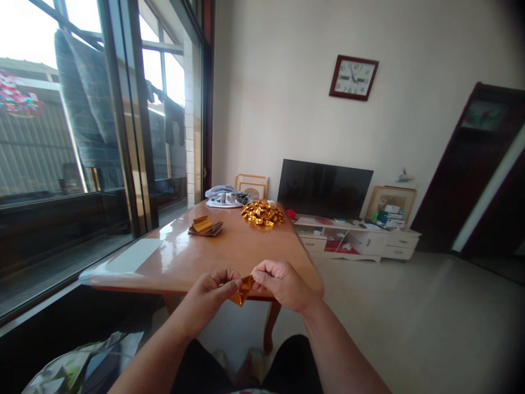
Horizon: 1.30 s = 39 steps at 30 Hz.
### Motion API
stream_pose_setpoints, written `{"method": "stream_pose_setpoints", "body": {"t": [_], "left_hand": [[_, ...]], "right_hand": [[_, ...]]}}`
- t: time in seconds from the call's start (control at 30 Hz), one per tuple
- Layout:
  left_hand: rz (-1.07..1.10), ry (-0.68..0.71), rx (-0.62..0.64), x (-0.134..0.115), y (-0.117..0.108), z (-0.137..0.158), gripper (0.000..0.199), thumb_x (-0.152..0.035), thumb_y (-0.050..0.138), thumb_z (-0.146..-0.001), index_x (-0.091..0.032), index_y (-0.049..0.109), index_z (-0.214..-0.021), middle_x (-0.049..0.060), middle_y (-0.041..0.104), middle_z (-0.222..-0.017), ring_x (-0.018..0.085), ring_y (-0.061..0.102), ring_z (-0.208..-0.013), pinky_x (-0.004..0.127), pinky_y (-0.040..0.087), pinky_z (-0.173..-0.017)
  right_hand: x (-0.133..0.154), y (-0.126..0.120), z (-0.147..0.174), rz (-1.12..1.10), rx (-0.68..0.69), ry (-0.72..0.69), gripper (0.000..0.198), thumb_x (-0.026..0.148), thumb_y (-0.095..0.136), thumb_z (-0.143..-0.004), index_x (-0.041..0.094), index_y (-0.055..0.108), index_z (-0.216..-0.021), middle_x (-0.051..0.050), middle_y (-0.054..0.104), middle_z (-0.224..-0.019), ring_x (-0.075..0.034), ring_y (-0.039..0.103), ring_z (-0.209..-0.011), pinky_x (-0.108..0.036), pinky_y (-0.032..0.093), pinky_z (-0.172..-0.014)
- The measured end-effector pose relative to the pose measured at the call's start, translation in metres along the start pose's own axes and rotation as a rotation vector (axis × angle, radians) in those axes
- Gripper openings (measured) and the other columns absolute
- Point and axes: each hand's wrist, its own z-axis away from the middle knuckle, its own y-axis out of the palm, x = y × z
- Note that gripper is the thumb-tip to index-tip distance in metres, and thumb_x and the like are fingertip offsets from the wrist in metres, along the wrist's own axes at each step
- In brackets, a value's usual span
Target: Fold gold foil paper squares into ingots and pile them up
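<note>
A sheet of shiny gold foil paper, partly folded, is pinched between my two hands just past the table's near edge. My left hand grips its left side between thumb and fingers. At its upper right corner, my right hand is closed on it the same way. Farther up the table lies a stack of gold and brown paper sheets, the top ones curled. Beyond that, to the right, sits a heap of folded gold foil pieces.
The glossy wooden table stretches away from me beside a window. Folded clothes lie at its far end. A television stands on a white cabinet at the back. A bag is at lower left.
</note>
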Motion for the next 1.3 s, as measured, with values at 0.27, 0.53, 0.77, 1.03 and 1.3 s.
{"method": "stream_pose_setpoints", "body": {"t": [0.27,0.53,0.77,1.03,1.3], "left_hand": [[0.11,-0.077,-0.028,-0.002,-0.004,0.003,0.026,-0.039,0.078,-0.079,-0.016,0.073,-0.09,0.005,0.074,-0.087,0.018,0.064,-0.079,0.026,0.047,-0.075],[0.226,-0.055,-0.039,0.001,-0.015,0.003,0.033,-0.031,0.08,-0.078,-0.016,0.069,-0.105,0.007,0.075,-0.093,0.021,0.069,-0.086,0.031,0.05,-0.083],[0.243,-0.056,-0.007,0.003,-0.021,0.004,0.038,-0.025,0.078,-0.079,-0.016,0.066,-0.113,0.009,0.075,-0.101,0.022,0.071,-0.089,0.033,0.052,-0.085],[0.075,-0.089,-0.144,0.013,-0.024,0.0,0.034,-0.024,0.078,-0.073,-0.014,0.069,-0.104,0.006,0.073,-0.094,0.021,0.069,-0.084,0.031,0.052,-0.08],[-0.025,-0.047,-0.056,0.019,-0.021,-0.005,0.03,-0.026,0.07,-0.08,-0.013,0.065,-0.108,0.009,0.074,-0.099,0.023,0.07,-0.09,0.034,0.052,-0.083]], "right_hand": [[-0.006,-0.004,-0.001,0.002,-0.017,-0.014,0.039,0.055,0.061,-0.091,0.017,0.07,-0.091,-0.005,0.072,-0.085,-0.016,0.065,-0.078,-0.027,0.05,-0.071],[-0.016,-0.006,-0.003,-0.001,-0.048,-0.026,0.039,0.054,0.06,-0.092,0.016,0.069,-0.089,-0.005,0.072,-0.083,-0.016,0.063,-0.074,-0.029,0.049,-0.073],[-0.015,-0.002,-0.006,-0.078,-0.044,0.037,0.038,0.053,0.066,-0.087,0.015,0.069,-0.088,-0.004,0.071,-0.081,-0.014,0.06,-0.072,-0.028,0.048,-0.071],[-0.03,0.003,-0.014,0.066,-0.191,0.008,0.033,0.046,0.06,-0.091,0.016,0.072,-0.098,-0.005,0.072,-0.082,-0.017,0.063,-0.075,-0.029,0.049,-0.072],[0.002,0.026,-0.013,0.571,-0.2,-0.244,0.024,0.036,0.067,-0.087,0.026,0.073,-0.108,-0.003,0.075,-0.1,-0.021,0.067,-0.093,-0.03,0.047,-0.08]]}}
